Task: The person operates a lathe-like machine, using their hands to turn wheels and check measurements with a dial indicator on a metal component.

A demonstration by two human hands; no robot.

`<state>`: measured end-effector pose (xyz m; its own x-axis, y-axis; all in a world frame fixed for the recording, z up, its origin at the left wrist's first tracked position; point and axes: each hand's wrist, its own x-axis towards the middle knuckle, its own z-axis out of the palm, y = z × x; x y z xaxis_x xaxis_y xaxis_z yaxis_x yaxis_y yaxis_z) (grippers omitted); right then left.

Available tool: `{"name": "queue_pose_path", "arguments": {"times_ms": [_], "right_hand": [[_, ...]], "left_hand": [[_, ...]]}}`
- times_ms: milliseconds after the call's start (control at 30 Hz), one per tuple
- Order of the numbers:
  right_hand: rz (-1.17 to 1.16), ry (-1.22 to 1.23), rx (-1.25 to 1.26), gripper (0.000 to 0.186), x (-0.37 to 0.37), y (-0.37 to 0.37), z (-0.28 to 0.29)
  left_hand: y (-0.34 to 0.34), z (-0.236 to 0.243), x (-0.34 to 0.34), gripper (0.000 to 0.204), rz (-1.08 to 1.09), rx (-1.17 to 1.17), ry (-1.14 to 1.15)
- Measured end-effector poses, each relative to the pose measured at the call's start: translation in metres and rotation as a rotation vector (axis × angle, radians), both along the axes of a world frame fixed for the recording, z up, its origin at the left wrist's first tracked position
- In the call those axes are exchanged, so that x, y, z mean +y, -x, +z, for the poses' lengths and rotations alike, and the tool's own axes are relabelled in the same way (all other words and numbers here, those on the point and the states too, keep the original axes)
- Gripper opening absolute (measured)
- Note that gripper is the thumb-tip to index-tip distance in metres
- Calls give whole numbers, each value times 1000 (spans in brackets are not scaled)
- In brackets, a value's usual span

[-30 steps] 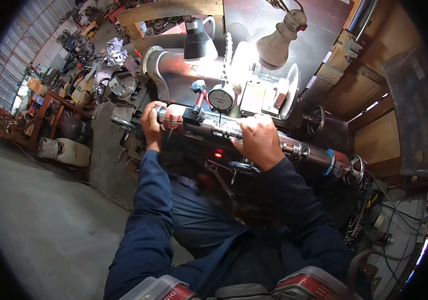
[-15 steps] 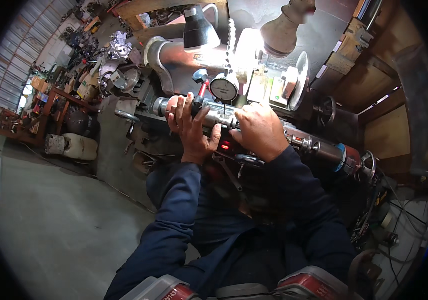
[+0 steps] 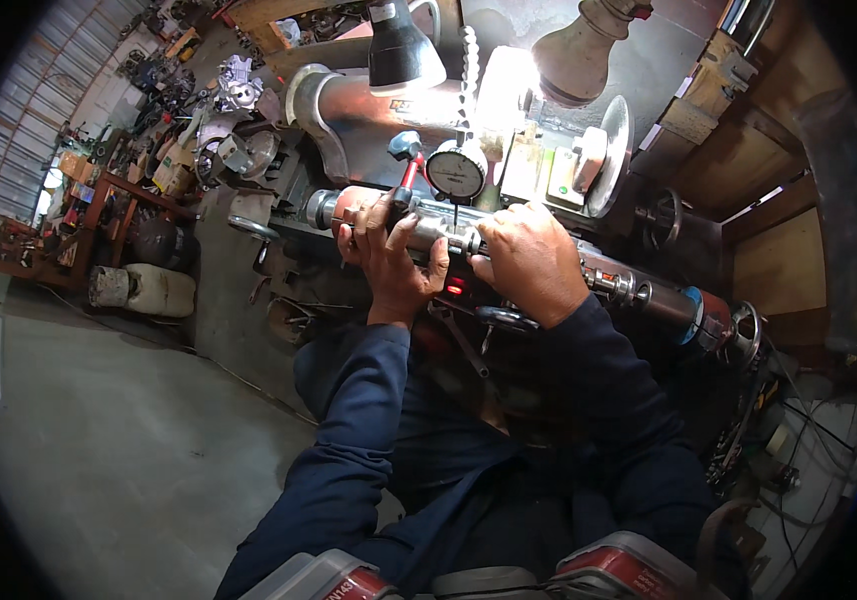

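My left hand (image 3: 395, 262) rests with spread, slightly bent fingers on the machine's red housing (image 3: 354, 197) and metal shaft (image 3: 434, 220), near the base of a red-stemmed indicator stand (image 3: 408, 172). My right hand (image 3: 534, 255) is wrapped over the shaft assembly right of the dial indicator (image 3: 457, 172), fingers curled and partly hidden. The dial stands upright between my hands, its probe reaching down to the shaft. A steel handwheel (image 3: 505, 318) sits below my right hand, a blue ring (image 3: 691, 318) farther right on the shaft.
A black lamp (image 3: 399, 55) and beige lamp (image 3: 574, 65) hang above. A grinding wheel (image 3: 611, 155) is behind my right hand. A wrench (image 3: 461, 342) lies below. Left are piled metal parts (image 3: 239, 90) and a jug (image 3: 159, 295); right are wooden boards (image 3: 769, 260) and cables.
My left hand has left the shaft's left end and moved right, beside the indicator stand, fingers now spread. My right hand stays on the shaft. The whole view has shifted slightly.
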<state>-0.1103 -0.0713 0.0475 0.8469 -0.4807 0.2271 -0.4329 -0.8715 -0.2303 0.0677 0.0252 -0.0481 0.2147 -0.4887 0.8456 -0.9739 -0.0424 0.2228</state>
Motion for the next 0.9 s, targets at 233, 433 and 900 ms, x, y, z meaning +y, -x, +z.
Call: {"name": "queue_pose_path", "arguments": {"times_ms": [233,433,900], "right_hand": [[-1,-23,22,36,1,1,2],[28,38,-173,65,4,13,3],[-870,38,-611,37,-20,317,30]], "left_hand": [[3,35,11,56,50,9,106],[-103,25,18,44,-126,635,65],[-144,16,2,29,-581,1350,-363]]}}
